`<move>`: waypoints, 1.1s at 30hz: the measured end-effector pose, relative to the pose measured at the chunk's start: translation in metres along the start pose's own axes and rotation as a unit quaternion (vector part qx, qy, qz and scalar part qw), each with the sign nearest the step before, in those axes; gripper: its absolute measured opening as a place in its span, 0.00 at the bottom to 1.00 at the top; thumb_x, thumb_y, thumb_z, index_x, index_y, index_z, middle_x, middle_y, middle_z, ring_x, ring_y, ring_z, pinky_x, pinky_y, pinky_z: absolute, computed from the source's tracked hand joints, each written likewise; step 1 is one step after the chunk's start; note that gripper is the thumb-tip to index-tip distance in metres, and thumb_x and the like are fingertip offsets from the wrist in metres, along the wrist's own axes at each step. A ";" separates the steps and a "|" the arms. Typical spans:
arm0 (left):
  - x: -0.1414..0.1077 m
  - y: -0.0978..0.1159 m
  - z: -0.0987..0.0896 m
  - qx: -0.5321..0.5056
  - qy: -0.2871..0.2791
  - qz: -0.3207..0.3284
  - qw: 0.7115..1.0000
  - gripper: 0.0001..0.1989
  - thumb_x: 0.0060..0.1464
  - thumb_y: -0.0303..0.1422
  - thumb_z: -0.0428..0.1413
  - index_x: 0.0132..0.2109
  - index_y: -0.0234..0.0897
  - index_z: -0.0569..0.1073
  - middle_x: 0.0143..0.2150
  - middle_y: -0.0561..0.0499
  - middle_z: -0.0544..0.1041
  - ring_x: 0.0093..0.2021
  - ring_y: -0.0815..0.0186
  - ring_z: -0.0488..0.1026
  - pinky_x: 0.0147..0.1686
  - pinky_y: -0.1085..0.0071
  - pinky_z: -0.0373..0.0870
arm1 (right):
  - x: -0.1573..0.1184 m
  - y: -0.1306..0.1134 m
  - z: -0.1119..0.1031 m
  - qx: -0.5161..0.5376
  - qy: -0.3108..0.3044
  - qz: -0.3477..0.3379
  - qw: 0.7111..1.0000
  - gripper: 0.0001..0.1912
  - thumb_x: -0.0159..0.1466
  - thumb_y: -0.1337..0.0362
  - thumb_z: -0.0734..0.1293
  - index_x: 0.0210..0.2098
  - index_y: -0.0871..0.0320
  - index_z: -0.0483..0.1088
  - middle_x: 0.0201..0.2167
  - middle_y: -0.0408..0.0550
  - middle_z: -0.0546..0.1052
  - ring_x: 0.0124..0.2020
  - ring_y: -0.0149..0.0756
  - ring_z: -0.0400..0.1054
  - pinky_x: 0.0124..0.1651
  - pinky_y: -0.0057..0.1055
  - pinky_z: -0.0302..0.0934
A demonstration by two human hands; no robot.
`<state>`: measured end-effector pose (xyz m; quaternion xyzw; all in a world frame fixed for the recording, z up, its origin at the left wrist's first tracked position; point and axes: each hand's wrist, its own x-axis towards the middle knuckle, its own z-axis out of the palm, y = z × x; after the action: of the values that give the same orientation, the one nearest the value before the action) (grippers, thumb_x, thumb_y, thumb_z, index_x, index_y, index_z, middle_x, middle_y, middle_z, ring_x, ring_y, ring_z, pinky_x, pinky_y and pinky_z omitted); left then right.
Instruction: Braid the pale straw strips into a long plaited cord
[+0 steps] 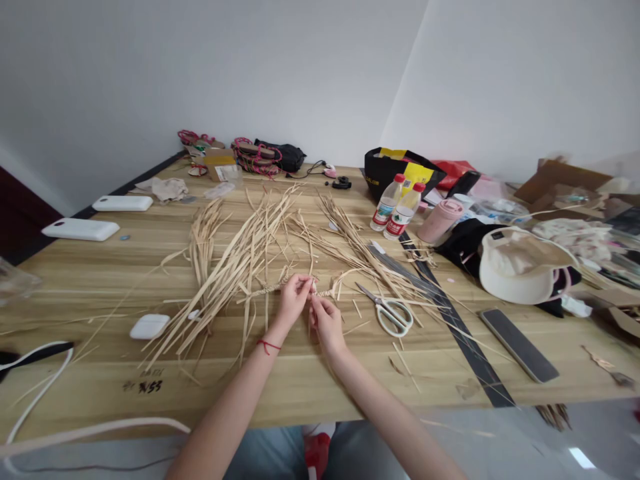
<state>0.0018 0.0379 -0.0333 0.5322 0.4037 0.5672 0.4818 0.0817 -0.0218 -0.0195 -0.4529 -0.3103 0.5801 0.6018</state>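
Observation:
A narrow braided straw strip (266, 290) lies across the middle of the table, with loose straw ends fanning out around it. My left hand (295, 298) pinches the strip near its middle, fingers closed. Just below and to the right, my right hand (325, 321) is closed at the same spot, its fingertips close to the left ones. The exact strand between the fingertips is too small to make out. Long pale straw strips (250, 240) spread to the left and behind the hands. Scissors (393, 315) with pale handles lie to the right, blades pointing at the hands.
Two bottles (400, 217), a pink cup (441, 220) and a cream cap (523, 265) stand or lie at the right. A phone (519, 345) rests near the front right edge. At the left are a white case (149, 326) and two white power banks (80, 229).

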 end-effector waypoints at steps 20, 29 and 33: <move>0.003 -0.004 0.000 0.041 0.002 0.040 0.998 0.08 0.49 0.35 0.58 0.32 0.35 0.71 0.31 0.49 0.75 0.33 0.66 0.73 0.35 0.69 0.70 | -0.011 -0.088 0.019 -0.762 -0.060 -0.136 0.630 0.13 0.66 0.70 0.56 0.41 0.62 0.71 0.33 0.58 0.78 0.31 0.37 0.72 0.31 0.26 0.56; 0.002 0.000 -0.002 0.022 -0.033 0.022 0.999 0.08 0.53 0.36 0.55 0.35 0.35 0.69 0.28 0.51 0.74 0.29 0.68 0.72 0.30 0.72 0.69 | 0.061 -0.117 0.001 -0.711 -0.072 -0.222 0.663 0.10 0.62 0.61 0.64 0.36 0.56 0.77 0.30 0.51 0.79 0.33 0.36 0.71 0.33 0.26 0.55; 0.003 -0.003 -0.004 0.019 -0.041 0.026 0.999 0.08 0.54 0.36 0.55 0.37 0.35 0.69 0.31 0.50 0.74 0.30 0.69 0.72 0.32 0.72 0.70 | 0.074 -0.109 -0.008 -0.688 -0.063 -0.239 0.682 0.10 0.61 0.61 0.65 0.34 0.57 0.78 0.27 0.50 0.78 0.28 0.34 0.69 0.31 0.25 0.52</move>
<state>-0.0017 0.0412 -0.0356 0.5743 0.3799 0.5495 0.4732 0.1441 0.0582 0.0648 -0.6122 -0.7572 0.0672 0.2174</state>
